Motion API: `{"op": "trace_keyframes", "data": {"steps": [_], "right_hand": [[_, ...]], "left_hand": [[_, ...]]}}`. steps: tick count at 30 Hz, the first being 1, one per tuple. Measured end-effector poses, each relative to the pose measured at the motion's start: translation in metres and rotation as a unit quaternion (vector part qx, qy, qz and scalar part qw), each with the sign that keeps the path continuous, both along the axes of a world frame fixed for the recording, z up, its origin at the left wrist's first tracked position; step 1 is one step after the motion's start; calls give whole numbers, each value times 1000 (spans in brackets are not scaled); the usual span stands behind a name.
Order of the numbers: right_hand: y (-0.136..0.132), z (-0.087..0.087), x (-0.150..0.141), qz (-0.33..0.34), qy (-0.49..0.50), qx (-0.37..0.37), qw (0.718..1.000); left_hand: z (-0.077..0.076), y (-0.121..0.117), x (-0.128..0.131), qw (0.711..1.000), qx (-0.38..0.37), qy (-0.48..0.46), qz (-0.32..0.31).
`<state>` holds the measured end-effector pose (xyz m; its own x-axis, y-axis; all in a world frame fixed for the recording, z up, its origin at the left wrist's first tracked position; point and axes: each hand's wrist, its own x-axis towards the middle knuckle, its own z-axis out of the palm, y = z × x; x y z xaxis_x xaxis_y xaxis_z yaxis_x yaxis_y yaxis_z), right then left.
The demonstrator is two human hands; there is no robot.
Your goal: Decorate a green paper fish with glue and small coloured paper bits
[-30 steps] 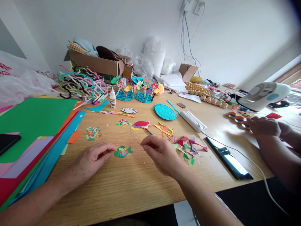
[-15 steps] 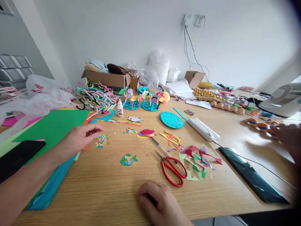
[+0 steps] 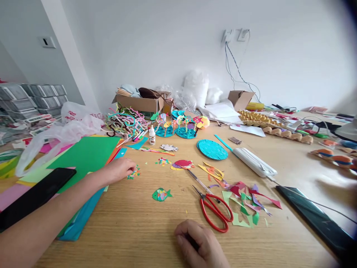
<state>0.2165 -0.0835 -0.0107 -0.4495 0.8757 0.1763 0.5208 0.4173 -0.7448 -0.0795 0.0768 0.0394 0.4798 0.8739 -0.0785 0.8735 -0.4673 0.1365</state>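
My left hand (image 3: 120,169) reaches across the wooden table (image 3: 134,227) to a small pile of coloured paper bits (image 3: 134,172), fingers curled together onto it; what they pinch is hidden. My right hand (image 3: 199,243) rests near the table's front edge in a loose fist, with no object visible in it. Between the hands lies a green paper fish (image 3: 161,194) covered in coloured scraps. Red-handled scissors (image 3: 213,208) lie open just beyond my right hand.
Coloured paper sheets (image 3: 80,158) and a black phone (image 3: 36,193) lie at the left. A glue bottle (image 3: 152,135), pipe cleaners (image 3: 124,121), teal discs (image 3: 212,149), paper offcuts (image 3: 245,201), a cardboard box (image 3: 139,102) and a dark tablet (image 3: 318,219) crowd the table.
My left hand left the paper fish and moved left and forward onto the pile of paper bits. My right hand drew back to the table's edge, uncovering the scissors. The view swung left.
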Motion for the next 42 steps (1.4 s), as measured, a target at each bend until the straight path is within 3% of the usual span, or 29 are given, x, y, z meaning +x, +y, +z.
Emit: {"op": "trace_keyframes", "data": {"steps": [10, 16, 25, 31, 42], "right_hand": [[-2, 1, 0, -4, -3, 8, 1000], [-1, 0, 0, -6, -2, 14, 1000], [-2, 2, 0, -11, -3, 11, 1000], [-3, 1, 0, -13, 5, 18, 1000], [-3, 2, -1, -23, 26, 8, 999]], "left_hand": [[3, -22, 17, 999, 23, 48, -5], [5, -22, 21, 996, 37, 74, -14], [-12, -19, 19, 994, 68, 79, -27], [-17, -25, 18, 995, 83, 48, -11], [-5, -18, 6, 991, 30, -115, 68]]}}
